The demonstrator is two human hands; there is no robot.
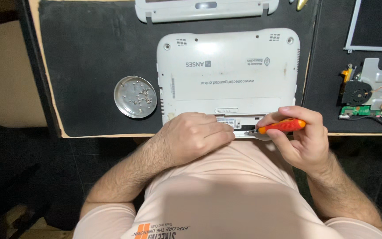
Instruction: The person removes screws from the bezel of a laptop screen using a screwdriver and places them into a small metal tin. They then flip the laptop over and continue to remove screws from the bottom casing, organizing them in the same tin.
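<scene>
Right hand [303, 137] at the near edge of the laptop [228, 73]: fingers curled tight round a screwdriver [279, 126] with an orange handle, thumb along the underside, shaft lying almost level and pointing left, its tip at the open slot in the laptop's near edge. Wrist bent, forearm running back toward the body at lower right. Left hand [193, 137] also on the laptop's near edge, just left of the screwdriver tip: fingers folded together in a loose fist, knuckles up, pressing down on the casing; whether it holds anything underneath cannot be told. Forearm angled in from lower left. Laptop lies underside up, white, on a black mat [89, 53]. Just left of the laptop, a round metal dish [134, 97] holding small screws. Right of the laptop, well apart, a circuit board with fan [370, 95]. Beyond the laptop's far edge, a white plastic frame [206, 9].
</scene>
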